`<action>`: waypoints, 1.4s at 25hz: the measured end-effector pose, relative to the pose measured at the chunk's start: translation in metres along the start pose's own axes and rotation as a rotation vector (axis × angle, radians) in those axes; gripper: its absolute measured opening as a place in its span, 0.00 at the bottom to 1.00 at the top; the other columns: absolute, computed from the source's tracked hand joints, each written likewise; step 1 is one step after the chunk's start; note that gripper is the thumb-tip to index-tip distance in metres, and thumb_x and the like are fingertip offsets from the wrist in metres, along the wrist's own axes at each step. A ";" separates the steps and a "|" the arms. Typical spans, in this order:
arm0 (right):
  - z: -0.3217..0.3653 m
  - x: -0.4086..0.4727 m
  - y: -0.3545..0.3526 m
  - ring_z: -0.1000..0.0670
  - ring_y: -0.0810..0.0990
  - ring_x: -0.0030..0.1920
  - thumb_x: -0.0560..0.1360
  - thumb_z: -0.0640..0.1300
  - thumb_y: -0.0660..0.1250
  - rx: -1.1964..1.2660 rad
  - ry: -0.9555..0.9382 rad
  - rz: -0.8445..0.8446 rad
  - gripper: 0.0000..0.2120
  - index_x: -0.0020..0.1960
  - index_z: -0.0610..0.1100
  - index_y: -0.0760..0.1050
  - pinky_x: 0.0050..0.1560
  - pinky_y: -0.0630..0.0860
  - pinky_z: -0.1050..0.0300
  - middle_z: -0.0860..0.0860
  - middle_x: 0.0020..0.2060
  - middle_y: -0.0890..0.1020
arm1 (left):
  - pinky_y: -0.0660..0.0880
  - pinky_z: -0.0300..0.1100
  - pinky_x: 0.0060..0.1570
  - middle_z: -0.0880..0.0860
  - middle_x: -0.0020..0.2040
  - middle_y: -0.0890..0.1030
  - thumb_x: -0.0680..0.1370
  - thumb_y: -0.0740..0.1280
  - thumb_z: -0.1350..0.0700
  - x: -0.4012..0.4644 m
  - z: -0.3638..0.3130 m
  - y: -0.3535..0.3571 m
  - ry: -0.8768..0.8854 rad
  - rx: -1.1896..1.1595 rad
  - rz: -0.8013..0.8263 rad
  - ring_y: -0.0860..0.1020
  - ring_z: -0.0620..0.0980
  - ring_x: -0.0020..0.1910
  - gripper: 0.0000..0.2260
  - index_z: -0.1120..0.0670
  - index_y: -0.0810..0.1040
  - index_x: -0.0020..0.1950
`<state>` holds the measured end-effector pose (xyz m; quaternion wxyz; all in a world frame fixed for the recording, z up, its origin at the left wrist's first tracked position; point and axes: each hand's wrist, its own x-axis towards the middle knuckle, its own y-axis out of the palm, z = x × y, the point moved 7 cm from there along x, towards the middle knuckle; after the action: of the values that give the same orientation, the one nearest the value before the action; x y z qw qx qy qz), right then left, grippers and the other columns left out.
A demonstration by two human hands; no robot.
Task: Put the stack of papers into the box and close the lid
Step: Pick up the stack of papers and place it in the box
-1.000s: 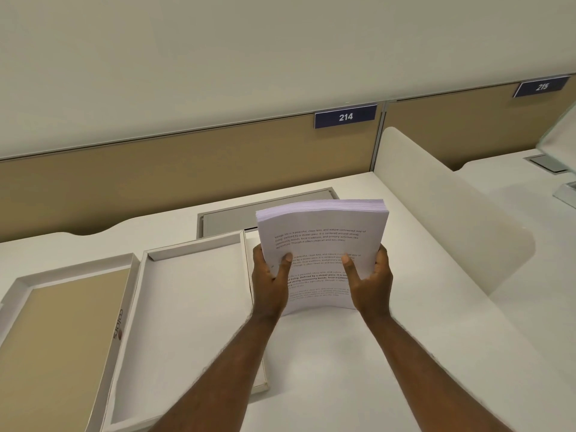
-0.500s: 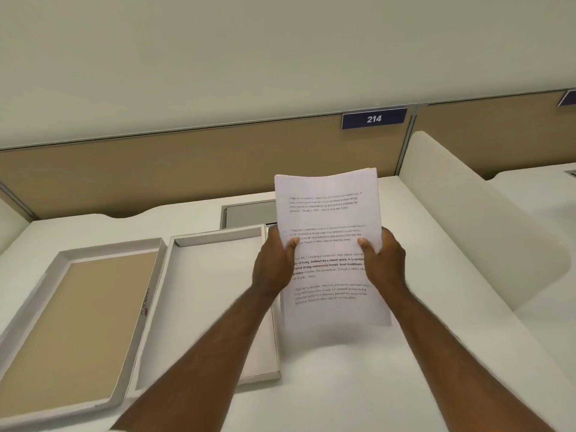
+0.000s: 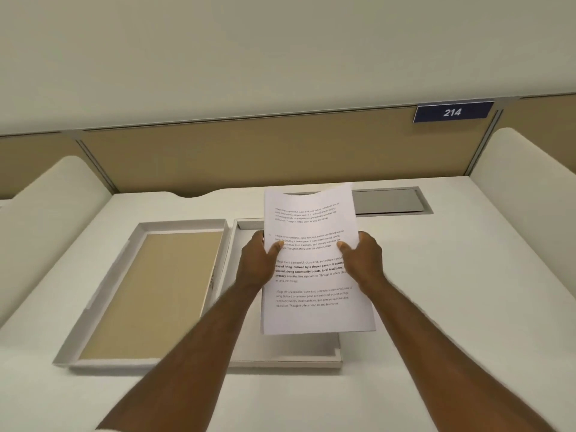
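Note:
I hold the stack of papers (image 3: 314, 294), white sheets with printed text, by its two long edges. My left hand (image 3: 258, 263) grips the left edge and my right hand (image 3: 364, 260) grips the right edge, thumbs on top. The stack hovers tilted over the white open box (image 3: 280, 360), covering most of its inside. The lid (image 3: 146, 294), a shallow white tray with a tan inner face, lies upside down on the desk, touching the box's left side.
The white desk (image 3: 452, 307) has a grey recessed cable flap (image 3: 392, 201) behind the papers. Curved white dividers (image 3: 530, 188) rise on both sides. A tan partition with a blue "214" sign (image 3: 452, 112) closes the back.
The stack has gone from standing on its edge on the desk to a flatter tilt and has shifted left over the box. The camera view has swung left.

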<state>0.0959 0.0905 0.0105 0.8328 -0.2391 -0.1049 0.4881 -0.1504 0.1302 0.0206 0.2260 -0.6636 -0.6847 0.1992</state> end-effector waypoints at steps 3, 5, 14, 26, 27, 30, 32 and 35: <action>-0.001 -0.009 0.039 0.41 0.80 0.56 0.74 0.46 0.68 -0.030 0.062 0.040 0.15 0.58 0.39 0.75 0.53 0.75 0.52 0.43 0.56 0.82 | 0.79 0.53 0.56 0.57 0.60 0.82 0.78 0.67 0.50 0.006 0.037 -0.017 -0.048 0.000 0.037 0.81 0.56 0.56 0.17 0.59 0.74 0.62; -0.003 -0.013 0.060 0.41 0.80 0.56 0.74 0.46 0.68 -0.053 0.108 0.053 0.16 0.59 0.39 0.75 0.54 0.76 0.50 0.43 0.57 0.82 | 0.78 0.53 0.56 0.57 0.59 0.82 0.78 0.68 0.50 0.012 0.057 -0.025 -0.079 0.010 0.054 0.81 0.56 0.56 0.17 0.60 0.75 0.61; -0.013 -0.012 0.111 0.40 0.79 0.57 0.74 0.45 0.67 -0.130 0.214 0.059 0.17 0.59 0.38 0.73 0.55 0.76 0.50 0.42 0.58 0.81 | 0.75 0.46 0.54 0.60 0.60 0.81 0.79 0.66 0.51 0.040 0.105 -0.018 -0.129 0.075 0.152 0.79 0.59 0.58 0.17 0.63 0.73 0.60; -0.029 -0.007 0.131 0.38 0.78 0.59 0.75 0.42 0.66 -0.191 0.248 0.088 0.18 0.62 0.35 0.71 0.57 0.77 0.49 0.39 0.59 0.79 | 0.75 0.50 0.58 0.61 0.63 0.78 0.80 0.63 0.54 0.042 0.129 -0.001 -0.219 0.176 0.203 0.77 0.60 0.61 0.16 0.63 0.71 0.63; -0.030 -0.007 0.131 0.38 0.78 0.59 0.76 0.42 0.66 -0.199 0.249 0.091 0.17 0.62 0.35 0.71 0.57 0.76 0.49 0.39 0.59 0.79 | 0.74 0.50 0.59 0.61 0.63 0.78 0.80 0.63 0.55 0.041 0.129 0.000 -0.226 0.189 0.204 0.77 0.60 0.62 0.16 0.63 0.71 0.63; -0.029 -0.008 0.132 0.39 0.78 0.59 0.75 0.43 0.67 -0.217 0.239 0.111 0.19 0.63 0.35 0.70 0.56 0.76 0.50 0.39 0.60 0.79 | 0.75 0.51 0.61 0.62 0.64 0.77 0.79 0.63 0.59 0.040 0.132 0.003 -0.268 0.246 0.224 0.76 0.61 0.63 0.16 0.64 0.69 0.64; -0.028 -0.010 0.134 0.39 0.78 0.60 0.74 0.44 0.69 -0.220 0.236 0.140 0.22 0.64 0.35 0.69 0.57 0.76 0.49 0.39 0.60 0.79 | 0.76 0.53 0.60 0.63 0.64 0.76 0.77 0.62 0.63 0.038 0.134 0.005 -0.312 0.264 0.246 0.76 0.62 0.62 0.17 0.64 0.68 0.65; -0.028 -0.012 0.136 0.39 0.77 0.61 0.73 0.45 0.71 -0.221 0.235 0.173 0.26 0.65 0.34 0.66 0.58 0.76 0.49 0.39 0.61 0.78 | 0.77 0.53 0.60 0.62 0.65 0.74 0.74 0.67 0.61 0.032 0.134 0.010 -0.365 0.238 0.265 0.76 0.61 0.62 0.23 0.63 0.65 0.67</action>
<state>-0.0026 0.1277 -0.0809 0.7629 -0.3927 -0.0391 0.5121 -0.2197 0.1661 -0.0934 0.1471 -0.6693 -0.5929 0.4229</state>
